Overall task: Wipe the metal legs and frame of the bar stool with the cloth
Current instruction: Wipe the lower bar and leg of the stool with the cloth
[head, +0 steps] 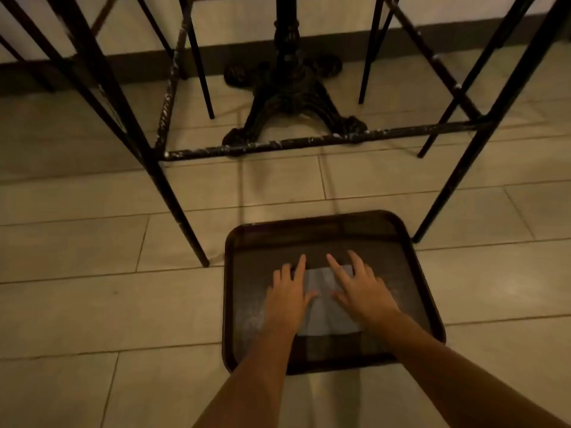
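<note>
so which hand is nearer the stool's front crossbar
Right, narrowly. The right hand lies flat on the cloth in the tray, its fingertips reaching a bit further toward the crossbar. The left hand lies beside it, slightly further back.

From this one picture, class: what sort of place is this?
Probably a cafe or bar. An ornate cast-iron table base stands among metal stool legs on a tiled floor, and a dark serving tray lies there.
</note>
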A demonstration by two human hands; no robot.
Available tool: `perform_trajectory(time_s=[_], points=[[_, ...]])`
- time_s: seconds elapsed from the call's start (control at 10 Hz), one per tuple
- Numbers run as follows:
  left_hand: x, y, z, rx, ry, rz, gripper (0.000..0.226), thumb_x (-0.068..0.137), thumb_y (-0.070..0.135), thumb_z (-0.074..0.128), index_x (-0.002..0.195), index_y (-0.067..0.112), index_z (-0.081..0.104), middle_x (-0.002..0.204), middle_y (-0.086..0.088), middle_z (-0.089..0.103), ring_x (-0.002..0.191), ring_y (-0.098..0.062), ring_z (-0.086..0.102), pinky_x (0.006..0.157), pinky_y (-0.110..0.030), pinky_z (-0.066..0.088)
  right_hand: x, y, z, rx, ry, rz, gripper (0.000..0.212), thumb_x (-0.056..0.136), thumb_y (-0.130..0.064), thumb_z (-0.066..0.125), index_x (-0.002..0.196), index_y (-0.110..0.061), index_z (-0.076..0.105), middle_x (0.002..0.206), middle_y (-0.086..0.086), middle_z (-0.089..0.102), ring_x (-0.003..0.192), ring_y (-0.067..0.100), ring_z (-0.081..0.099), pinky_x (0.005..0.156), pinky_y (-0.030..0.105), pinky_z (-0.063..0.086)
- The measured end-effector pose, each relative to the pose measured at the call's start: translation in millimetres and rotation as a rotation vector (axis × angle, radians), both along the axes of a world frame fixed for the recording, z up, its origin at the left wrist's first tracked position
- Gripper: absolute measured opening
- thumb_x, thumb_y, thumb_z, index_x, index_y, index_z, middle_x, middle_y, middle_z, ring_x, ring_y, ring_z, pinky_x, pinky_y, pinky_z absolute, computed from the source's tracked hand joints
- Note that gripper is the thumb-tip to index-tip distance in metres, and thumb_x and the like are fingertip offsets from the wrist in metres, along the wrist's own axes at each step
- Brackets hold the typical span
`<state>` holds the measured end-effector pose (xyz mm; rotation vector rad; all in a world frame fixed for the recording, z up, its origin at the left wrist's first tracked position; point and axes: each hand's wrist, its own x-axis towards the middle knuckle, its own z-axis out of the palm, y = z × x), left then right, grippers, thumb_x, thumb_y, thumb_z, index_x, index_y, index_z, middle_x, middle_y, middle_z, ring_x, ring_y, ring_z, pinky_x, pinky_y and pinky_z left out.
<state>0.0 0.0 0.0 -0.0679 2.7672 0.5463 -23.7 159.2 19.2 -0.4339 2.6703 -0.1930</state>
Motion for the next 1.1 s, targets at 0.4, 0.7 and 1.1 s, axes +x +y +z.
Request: perform_trajectory(time_s=[0.4,0.7,1.1], points=[[-2.6,8.2,-15.6,0.02,-0.064,0.065,0.067,0.092,0.029,0.054,0.146,0.019,0.017,0.141,-0.005,0.03,0.13,-0.021,0.029,0.1,-0.035,0.041,9.0,-9.6,-27.5,0.031,0.0,-0.113,0.072,0.09,-0.034,0.051,0.144,-0.035,0.003,0.14,0.016,0.018,0.123,0.029,0.031,0.096,0.039,0.043],[-10.2,11.5,-9.8,0.178,-0.145,0.162,0.036,0.093,0.016,0.05,0.128,0.015,0.04,0.141,-0.007,0.028,0.112,-0.023,0.05,0.088,-0.032,0.046,7.0,-25.4,-28.6,-0.137,-0.044,-0.225,0.065,0.09,-0.01,0.051,0.144,-0.024,0.017,0.135,0.011,0.026,0.114,0.024,0.044,0.096,0.032,0.044],[-19.2,-9.8,42.4,0.501,0.142,0.327,0.019,0.092,0.015,0.052,0.11,0.018,0.05,0.111,0.0,0.054,0.102,-0.012,0.053,0.081,-0.022,0.045,-15.6,-32.4,26.2,-0.387,0.199,-0.017,0.033,0.088,-0.024,0.053,0.117,-0.038,0.049,0.114,0.014,0.049,0.1,0.03,0.052,0.086,0.04,0.047]])
